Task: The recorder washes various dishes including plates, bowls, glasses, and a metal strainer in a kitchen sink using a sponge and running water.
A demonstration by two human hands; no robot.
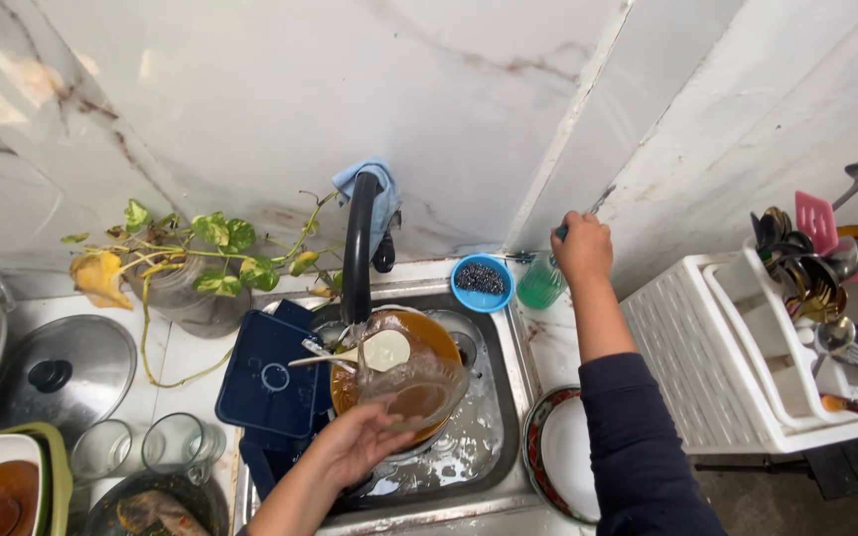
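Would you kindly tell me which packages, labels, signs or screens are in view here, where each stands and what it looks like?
Green bottle: the only package, on the counter right of the sink, under the right hand; translucent green, rounded, no label readable.
No signs or screens.

A pale surface (pixel 176 362) runs around a steel sink (pixel 508 397). At the left of the frame it bears a pot lid (pixel 64 372), two glasses (pixel 141 447) and a leafy plant (pixel 191 263); a small blue bowl (pixel 482 282) sits at the back, and a patterned plate (pixel 553 452) and white dish rack (pixel 727 357) at the right.
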